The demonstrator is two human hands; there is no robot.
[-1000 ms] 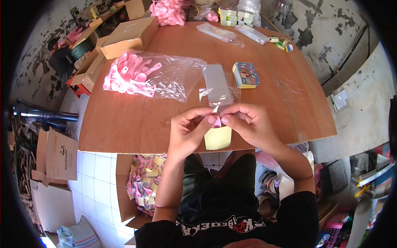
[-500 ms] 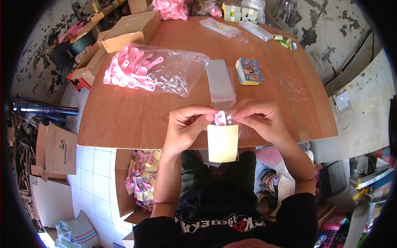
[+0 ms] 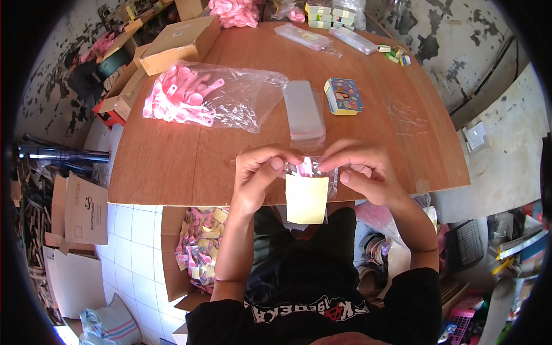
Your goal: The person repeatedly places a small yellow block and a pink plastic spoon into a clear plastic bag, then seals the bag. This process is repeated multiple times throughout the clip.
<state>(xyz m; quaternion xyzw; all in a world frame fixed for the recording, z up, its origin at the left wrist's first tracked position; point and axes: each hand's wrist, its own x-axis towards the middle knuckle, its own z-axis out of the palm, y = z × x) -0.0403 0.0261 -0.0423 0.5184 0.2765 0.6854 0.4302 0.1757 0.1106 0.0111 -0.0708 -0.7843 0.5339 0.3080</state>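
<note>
1. The clear bag (image 3: 318,174) is between the two hands, in front of the person's body and by the near edge of the table (image 3: 172,167). A pink plastic piece (image 3: 305,167) shows near its top, and a yellow card (image 3: 307,199) hangs below.

2. The left hand (image 3: 255,173) has its index fingertip at the bag's upper left edge, the thumb tip a little apart from it; whether they pinch the film, I cannot tell.

3. The right hand (image 3: 368,172) touches the upper right corner with its index finger, thumb standing well clear. What the curled fingers do behind is hidden.

4. All of it should be light. The film looks thin, limp and slippery (it wrinkles and glints around the pink piece), so dry fingertips on both top corners suit it best.

5. The card seems flat and fairly stiff, likely to crease if squeezed at its middle; its side edges offer a safer hold.

6. The pink piece looks rigid and smooth, likely to slide inside the film; steadying it by its upper end seems sensible.
</note>
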